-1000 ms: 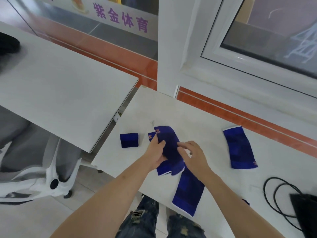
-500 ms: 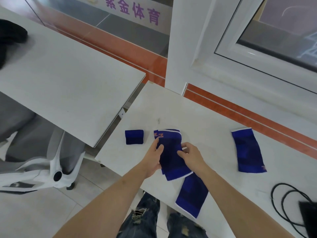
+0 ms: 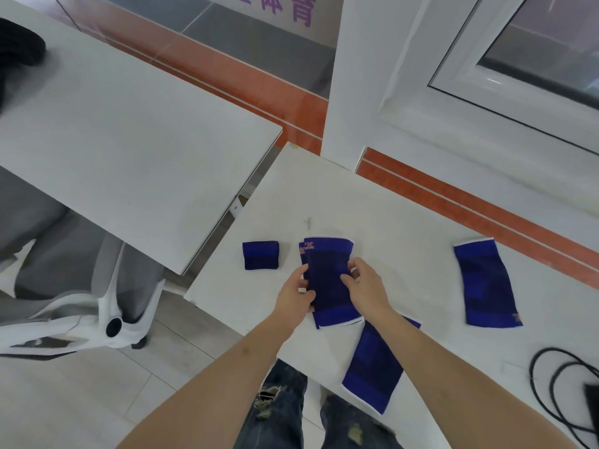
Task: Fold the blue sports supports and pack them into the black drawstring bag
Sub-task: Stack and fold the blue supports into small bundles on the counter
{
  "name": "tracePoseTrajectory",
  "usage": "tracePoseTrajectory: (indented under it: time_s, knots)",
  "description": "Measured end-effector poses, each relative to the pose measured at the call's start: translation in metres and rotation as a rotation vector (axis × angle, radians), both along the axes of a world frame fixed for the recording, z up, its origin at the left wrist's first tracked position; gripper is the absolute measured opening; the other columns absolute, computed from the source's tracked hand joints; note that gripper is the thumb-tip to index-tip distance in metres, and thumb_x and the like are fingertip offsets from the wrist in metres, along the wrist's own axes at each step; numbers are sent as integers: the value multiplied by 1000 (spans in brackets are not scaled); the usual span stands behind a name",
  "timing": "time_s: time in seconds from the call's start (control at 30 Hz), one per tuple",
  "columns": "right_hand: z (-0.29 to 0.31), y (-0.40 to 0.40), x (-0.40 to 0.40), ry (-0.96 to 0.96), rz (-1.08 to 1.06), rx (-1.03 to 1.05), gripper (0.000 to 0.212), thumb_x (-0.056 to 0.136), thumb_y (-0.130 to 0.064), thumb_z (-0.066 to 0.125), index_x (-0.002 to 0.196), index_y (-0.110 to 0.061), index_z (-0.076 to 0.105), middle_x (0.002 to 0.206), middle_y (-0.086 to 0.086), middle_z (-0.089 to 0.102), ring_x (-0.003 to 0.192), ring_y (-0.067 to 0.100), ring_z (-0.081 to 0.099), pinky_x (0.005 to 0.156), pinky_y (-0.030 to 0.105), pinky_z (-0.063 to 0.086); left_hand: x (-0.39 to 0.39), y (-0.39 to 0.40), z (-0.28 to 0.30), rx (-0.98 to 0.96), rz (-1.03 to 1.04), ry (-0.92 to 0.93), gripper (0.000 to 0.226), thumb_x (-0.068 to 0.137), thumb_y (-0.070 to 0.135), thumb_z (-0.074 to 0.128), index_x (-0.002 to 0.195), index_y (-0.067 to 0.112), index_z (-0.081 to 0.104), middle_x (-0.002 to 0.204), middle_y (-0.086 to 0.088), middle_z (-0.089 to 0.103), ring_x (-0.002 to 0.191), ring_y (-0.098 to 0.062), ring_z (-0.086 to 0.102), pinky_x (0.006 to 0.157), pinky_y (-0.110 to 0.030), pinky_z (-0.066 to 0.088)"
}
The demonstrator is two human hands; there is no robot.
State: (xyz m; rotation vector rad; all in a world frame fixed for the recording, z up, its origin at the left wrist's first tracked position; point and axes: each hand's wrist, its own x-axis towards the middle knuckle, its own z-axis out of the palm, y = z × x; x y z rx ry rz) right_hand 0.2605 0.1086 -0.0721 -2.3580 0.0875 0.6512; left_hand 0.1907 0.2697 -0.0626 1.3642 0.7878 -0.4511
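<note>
Both hands — left hand (image 3: 296, 294), right hand (image 3: 364, 288) — grip a blue support (image 3: 327, 280); fingertips hidden beneath, another support under it barely showing.

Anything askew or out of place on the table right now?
One blue support lies slanted with its lower end hanging past the near table edge, so it might slip off. The pair under the left hand and right hand is stacked slightly offset. Nothing looks damaged.
</note>
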Motion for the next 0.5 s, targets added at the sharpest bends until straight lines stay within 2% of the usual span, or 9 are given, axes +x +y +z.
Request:
tracePoseTrajectory:
  time_s: [0.17, 0.3, 0.37, 0.5]
  knots:
    - [-1, 2, 2, 15, 27, -48, 10, 101, -28, 61, 107, -27, 53, 96, -6, 62, 81, 12, 59, 62, 26, 42, -2, 4, -10, 95, -45, 41, 65, 97, -4, 54, 149, 33, 41, 113, -5, 64, 105, -22, 67, 85, -44, 63]
    - [-5, 3, 5, 8, 13, -130, 18, 98, -32, 65, 113, -26, 57, 104, -5, 63, 85, 13, 61, 64, 27, 43, -1, 6, -16, 262, -183, 30, 70, 95, 1, 59, 153, 32, 36, 102, -4, 66, 97, -21, 68, 88, -44, 61]
    - [-8, 4, 6, 5, -9, -144, 24, 96, -32, 68, 116, -25, 58, 110, -3, 61, 89, 14, 62, 67, 27, 46, 0, 6, -16, 390, -270, 12, 67, 97, 8, 59, 155, 31, 34, 106, -4, 61, 94, -18, 65, 90, -41, 59]
    - [-9, 5, 10, 18, -45, -122, 36, 92, -28, 73, 123, -25, 54, 115, -1, 59, 91, 17, 62, 70, 29, 48, -2, 5, -10, 629, -462, -40, 59, 105, 17, 50, 157, 31, 26, 123, -3, 46, 100, -14, 58, 99, -29, 51]
